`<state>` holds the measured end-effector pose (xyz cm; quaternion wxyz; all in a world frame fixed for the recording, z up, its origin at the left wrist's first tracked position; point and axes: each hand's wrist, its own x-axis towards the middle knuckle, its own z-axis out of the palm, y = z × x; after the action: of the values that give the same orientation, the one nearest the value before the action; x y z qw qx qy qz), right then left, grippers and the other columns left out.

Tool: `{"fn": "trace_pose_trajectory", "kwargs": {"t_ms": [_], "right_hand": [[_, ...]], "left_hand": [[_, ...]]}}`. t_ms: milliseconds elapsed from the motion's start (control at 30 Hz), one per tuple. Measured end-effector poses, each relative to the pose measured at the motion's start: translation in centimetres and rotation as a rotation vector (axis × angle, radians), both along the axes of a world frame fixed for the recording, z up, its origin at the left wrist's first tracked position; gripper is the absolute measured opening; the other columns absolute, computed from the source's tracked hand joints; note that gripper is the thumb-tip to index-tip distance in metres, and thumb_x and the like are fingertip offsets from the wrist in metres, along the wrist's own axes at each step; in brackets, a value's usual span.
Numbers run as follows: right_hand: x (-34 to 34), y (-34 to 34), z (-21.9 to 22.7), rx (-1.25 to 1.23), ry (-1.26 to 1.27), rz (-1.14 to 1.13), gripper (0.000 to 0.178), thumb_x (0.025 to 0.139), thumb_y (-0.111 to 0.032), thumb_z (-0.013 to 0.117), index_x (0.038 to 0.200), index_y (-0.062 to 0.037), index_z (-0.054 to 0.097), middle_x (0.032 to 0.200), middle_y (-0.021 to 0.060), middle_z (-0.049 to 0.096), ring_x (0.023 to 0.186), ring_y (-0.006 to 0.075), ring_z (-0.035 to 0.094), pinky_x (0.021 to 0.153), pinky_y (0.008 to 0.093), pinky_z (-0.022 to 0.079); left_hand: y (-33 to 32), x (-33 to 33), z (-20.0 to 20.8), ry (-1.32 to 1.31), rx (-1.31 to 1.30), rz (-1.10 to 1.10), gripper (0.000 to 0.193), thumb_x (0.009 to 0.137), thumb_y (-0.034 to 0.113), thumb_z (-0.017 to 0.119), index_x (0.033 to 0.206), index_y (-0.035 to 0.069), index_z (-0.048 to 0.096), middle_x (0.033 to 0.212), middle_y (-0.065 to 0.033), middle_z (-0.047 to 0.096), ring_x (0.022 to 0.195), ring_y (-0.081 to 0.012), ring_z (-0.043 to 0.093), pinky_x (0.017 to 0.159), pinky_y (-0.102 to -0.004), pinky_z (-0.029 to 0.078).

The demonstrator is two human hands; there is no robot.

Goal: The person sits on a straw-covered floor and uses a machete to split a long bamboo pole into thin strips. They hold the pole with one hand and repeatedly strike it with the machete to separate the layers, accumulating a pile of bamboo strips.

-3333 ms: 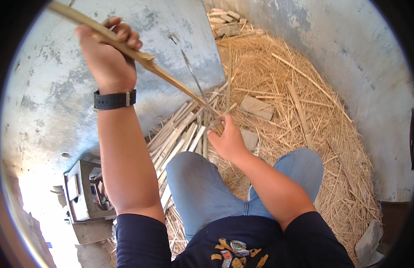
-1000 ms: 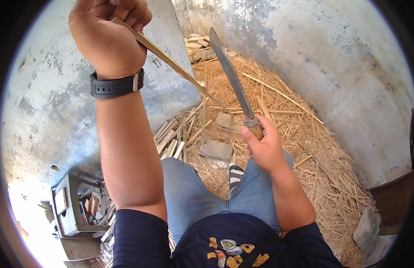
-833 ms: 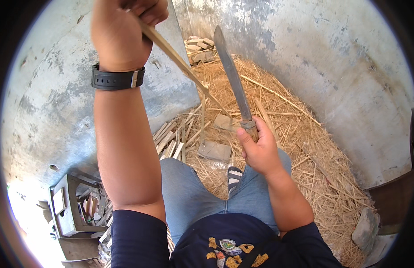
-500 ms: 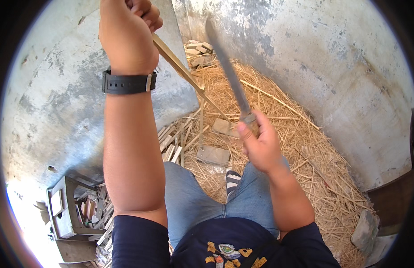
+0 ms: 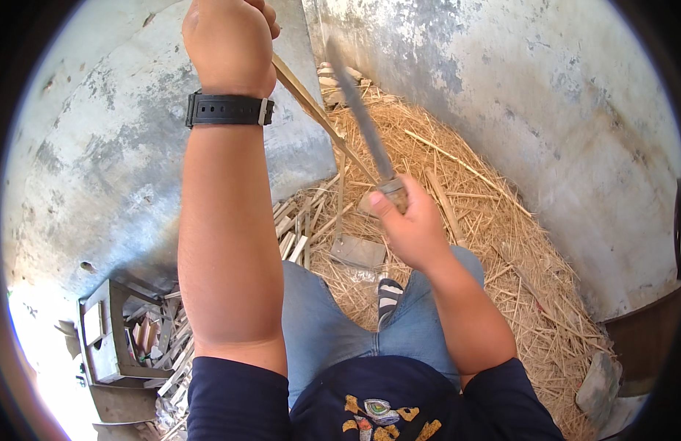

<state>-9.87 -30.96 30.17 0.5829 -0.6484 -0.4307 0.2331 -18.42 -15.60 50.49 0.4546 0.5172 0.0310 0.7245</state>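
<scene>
My left hand point(image 5: 230, 44), raised at the top edge, is closed round the upper end of a long bamboo strip point(image 5: 311, 106). The strip slants down to the right, its lower end passing behind the machete. In my right hand point(image 5: 414, 224) is the machete's wooden handle, with my thumb along it. The dark machete blade point(image 5: 359, 106) points up and to the left, slightly blurred, crossing in front of the strip's lower part. Whether blade and strip touch, I cannot tell. Part of my left hand's fingers lies beyond the top edge.
Straw-like shavings point(image 5: 517, 294) cover the floor ahead and to the right. A flat block point(image 5: 357, 252) lies between my feet, beside a pile of split sticks point(image 5: 293, 235). Worn walls point(image 5: 517, 95) rise close by. A wooden frame point(image 5: 109, 345) stands left, a stone point(image 5: 599, 386) lower right.
My right hand and the machete have shifted left and slightly up. My left hand has moved a little right and up, still gripping the bamboo strip.
</scene>
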Motion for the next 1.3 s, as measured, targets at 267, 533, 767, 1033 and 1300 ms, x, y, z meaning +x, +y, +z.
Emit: {"fn": "trace_pose_trajectory", "kwargs": {"t_ms": [267,533,767,1033,1300], "right_hand": [[-1.5,3.6,-2.0,-0.037,-0.172,-0.063,0.036,0.095,-0.027,0.065,0.114,0.0026,0.057,0.091,0.0180,0.070,0.078,0.0260,0.069,0.070,0.0407,0.052],[2.9,2.5,-4.8,-0.219,-0.011,-0.016,0.034,0.090,-0.023,0.068,0.112,0.0008,0.059,0.086,0.0154,0.067,0.074,0.0239,0.064,0.070,0.0377,0.051],[2.8,-0.1,-1.4,0.055,0.409,-0.050,0.029,0.090,-0.020,0.072,0.109,-0.0013,0.060,0.079,0.0012,0.059,0.069,0.0104,0.055,0.062,0.0304,0.046],[1.8,0.9,-0.9,0.378,0.067,-0.226,0.034,0.094,-0.019,0.068,0.118,0.0010,0.055,0.081,0.0021,0.061,0.076,0.0087,0.058,0.068,0.0270,0.048],[1.8,6.5,-8.6,-0.120,-0.145,-0.167,0.031,0.088,-0.015,0.066,0.113,0.0016,0.056,0.085,0.0175,0.067,0.076,0.0286,0.066,0.073,0.0393,0.052]], "left_hand": [[5.0,-0.2,-2.1,0.261,0.246,0.429,0.047,0.106,0.042,0.035,0.075,0.010,0.049,0.056,0.0011,0.035,0.050,-0.0130,0.035,0.051,-0.0297,0.031],[1.7,0.8,-4.5,0.128,-0.033,-0.108,0.044,0.107,0.036,0.036,0.071,0.010,0.040,0.055,-0.0006,0.034,0.047,-0.0158,0.031,0.049,-0.0319,0.031],[0.8,1.1,-2.5,0.177,0.082,-0.240,0.045,0.105,0.047,0.040,0.071,0.018,0.042,0.053,0.0053,0.035,0.044,-0.0089,0.028,0.044,-0.0264,0.024],[2.0,4.5,-4.4,0.113,-0.014,-0.201,0.047,0.105,0.049,0.039,0.071,0.017,0.043,0.053,0.0035,0.035,0.044,-0.0110,0.029,0.045,-0.0274,0.025],[2.7,5.2,-3.9,0.164,-0.141,0.068,0.046,0.107,0.041,0.031,0.073,0.011,0.039,0.058,0.0011,0.032,0.050,-0.0145,0.029,0.050,-0.0316,0.029]]}}
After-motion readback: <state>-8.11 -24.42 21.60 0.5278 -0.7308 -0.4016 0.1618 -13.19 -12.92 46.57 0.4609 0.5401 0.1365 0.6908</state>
